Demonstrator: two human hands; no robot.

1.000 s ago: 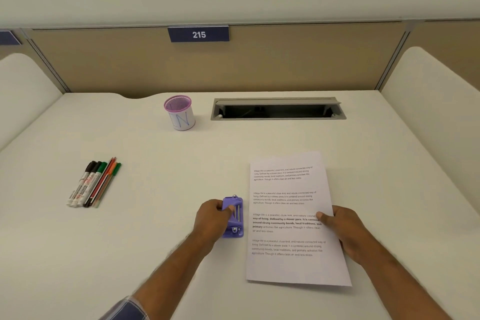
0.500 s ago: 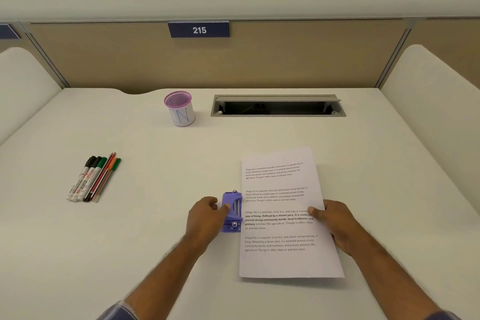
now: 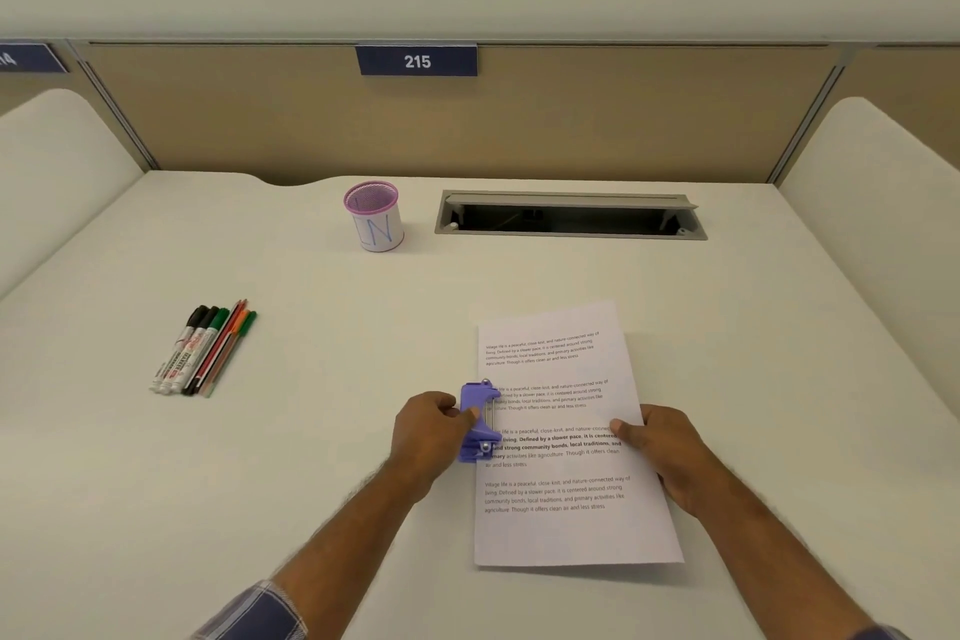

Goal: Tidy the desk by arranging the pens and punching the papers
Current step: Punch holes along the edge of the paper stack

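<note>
Paper [image 3: 566,525] beneath sign [image 3: 417,61] "215"

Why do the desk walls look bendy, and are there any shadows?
Head view: the wide lens bows the desk edges and side panels; soft, even light, only a faint shadow under the paper and beside the pen cup; no glare; the paper's small print is fuzzy.

- Blue plate [image 3: 417,60] on the partition behind the desk: white number "215".
- Second blue plate [image 3: 28,58] at far left: cut off by the frame edge, unreadable.
- Pen cup [image 3: 375,217]: blue handwritten letters, apparently "LN".
- Printed paper [image 3: 563,431]: four repeated paragraphs beginning "Village life is a peaceful, close-knit, and nature-connected way of living"; the third holds bold text "Defined by a slower pace".
- Markers [image 3: 184,353]: red barrel print, too small to read.
</note>
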